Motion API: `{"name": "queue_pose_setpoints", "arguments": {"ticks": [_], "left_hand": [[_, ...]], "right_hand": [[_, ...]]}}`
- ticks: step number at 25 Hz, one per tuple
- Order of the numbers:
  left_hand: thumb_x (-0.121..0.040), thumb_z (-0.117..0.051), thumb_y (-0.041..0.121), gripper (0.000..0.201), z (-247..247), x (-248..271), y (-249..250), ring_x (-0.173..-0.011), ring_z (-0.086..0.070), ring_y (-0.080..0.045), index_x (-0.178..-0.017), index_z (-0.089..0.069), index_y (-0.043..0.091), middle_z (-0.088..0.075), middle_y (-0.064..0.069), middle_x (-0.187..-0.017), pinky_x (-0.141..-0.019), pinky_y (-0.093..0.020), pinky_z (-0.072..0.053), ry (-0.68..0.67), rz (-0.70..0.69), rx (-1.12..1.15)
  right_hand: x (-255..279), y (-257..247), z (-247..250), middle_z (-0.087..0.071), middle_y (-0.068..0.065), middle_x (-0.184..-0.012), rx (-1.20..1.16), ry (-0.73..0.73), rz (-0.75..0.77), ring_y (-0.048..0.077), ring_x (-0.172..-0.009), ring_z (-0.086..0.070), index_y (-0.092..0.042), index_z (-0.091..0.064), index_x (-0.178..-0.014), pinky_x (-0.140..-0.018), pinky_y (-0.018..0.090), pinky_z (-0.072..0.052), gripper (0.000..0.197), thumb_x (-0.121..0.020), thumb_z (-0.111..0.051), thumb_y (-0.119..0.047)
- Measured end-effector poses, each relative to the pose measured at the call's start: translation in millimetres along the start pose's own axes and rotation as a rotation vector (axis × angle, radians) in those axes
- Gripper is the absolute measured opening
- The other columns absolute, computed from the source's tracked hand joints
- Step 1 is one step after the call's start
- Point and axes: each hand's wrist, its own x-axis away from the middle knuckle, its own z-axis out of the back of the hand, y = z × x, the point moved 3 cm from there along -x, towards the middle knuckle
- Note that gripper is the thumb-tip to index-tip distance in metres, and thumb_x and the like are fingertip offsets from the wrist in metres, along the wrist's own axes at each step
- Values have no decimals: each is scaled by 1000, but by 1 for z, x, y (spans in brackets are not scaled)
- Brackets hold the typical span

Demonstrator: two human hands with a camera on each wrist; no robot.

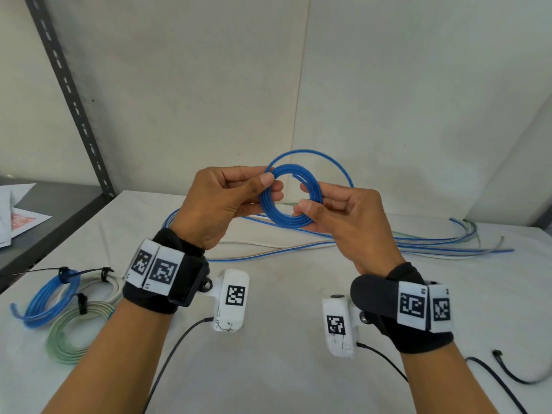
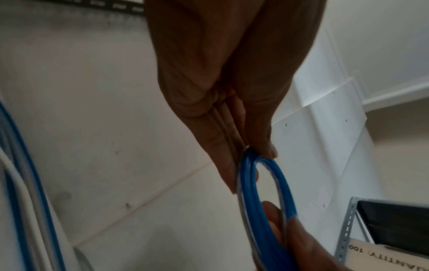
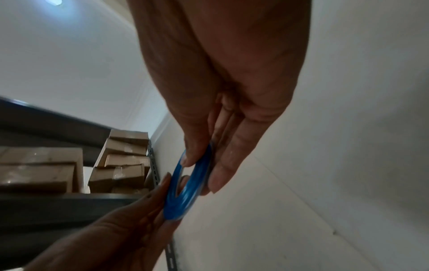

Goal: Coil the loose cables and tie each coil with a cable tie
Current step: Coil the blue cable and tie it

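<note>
While loose cables (image 1: 433,245) still trail across the bench (image 1: 283,369), the left hand (image 1: 221,204) and right hand (image 1: 349,222) hold a blue coil (image 1: 288,200) in the air above it, each pinching one side between thumb and fingers; one wider loop (image 1: 310,156) stands free behind. Three tied coils (image 1: 64,309) lie at the near left. Seen from the left wrist, the thumb and fingers (image 2: 232,165) clamp the coil's upper rim (image 2: 262,192), turns stacked flat. Seen from the right wrist, the thumb (image 3: 192,152) and fingers sandwich the coil's near edge (image 3: 185,187), the other hand (image 3: 120,229) opposite. Done well, the last loop should be drawn in to match, one grip kept firm so the turns do not spring apart before a tie goes on.
</note>
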Motion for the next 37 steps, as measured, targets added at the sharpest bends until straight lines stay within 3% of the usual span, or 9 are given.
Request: {"name": "queue_pose_setpoints", "arguments": {"ticks": [9,12,16,20,22,25,29,33,37], "left_hand": [[-84,-72,13,24,2,5,1,-88,-75,-28,-104,-75,-1,-76,-20,-92,-72,-29,-61,-164,50,-307],[-86,-73,11,21,0,2,0,-82,-76,-25,-101,-75,-3,-76,-20,-90,-70,-27,-60,-101,10,-313],[-88,-73,9,18,5,1,-1,-81,-75,-27,-99,-76,-4,-76,-22,-90,-69,-27,-60,-58,5,-332],[-88,-73,9,19,2,2,-2,-80,-75,-26,-100,-75,-5,-75,-23,-89,-68,-26,-59,-74,6,-350],[-88,-72,9,20,1,2,-2,-82,-75,-27,-102,-75,-6,-76,-22,-90,-70,-28,-60,-72,2,-325],[-89,-71,12,22,0,2,-1,-83,-75,-27,-104,-74,-5,-76,-20,-91,-72,-32,-61,-62,4,-276],[-88,-71,17,23,-3,3,-2,-83,-76,-25,-102,-74,0,-77,-15,-89,-71,-31,-61,-39,20,-186],[-81,-71,25,30,-8,3,-3,-82,-75,-23,-101,-74,2,-76,-13,-90,-72,-30,-62,-9,8,-84],[-85,-69,23,23,-8,2,-2,-81,-75,-18,-99,-73,5,-76,-7,-88,-65,-22,-59,76,-2,46]], "right_hand": [[-1,0,7,-79,6,-89,268,-145,17,15,-82,-76,-8,-73,-118,-72,26,-60,33,-85,-78,-10],[-3,-1,9,-78,3,-85,310,-14,34,14,-77,-76,-11,-76,-110,-71,31,-62,27,-84,-81,-18],[-4,-5,28,-69,1,-60,395,386,124,16,-52,-68,-16,-66,-85,-63,45,-60,26,-87,-77,-39],[-5,-3,22,-54,-3,-65,548,300,271,9,-58,-47,-28,-74,-110,-63,19,-41,22,-92,-70,-41],[-6,-1,15,-58,-2,-80,563,239,263,10,-68,-53,-31,-76,-104,-65,16,-42,16,-92,-70,-39],[-6,3,13,-72,-7,-93,404,207,183,4,-81,-67,-25,-77,-102,-71,19,-51,12,-93,-71,-29],[-4,3,8,-79,7,-92,-6,129,41,21,-88,-76,-8,-70,-119,-73,28,-59,23,-98,-63,-14],[0,-1,0,-78,13,-90,-131,261,90,27,-85,-77,-1,-63,-101,-72,39,-61,11,-96,-66,-10],[1,-4,-6,-74,17,-109,-221,128,97,25,-103,-73,-3,-61,-122,-82,35,-60,21,-103,-53,-6]]}}
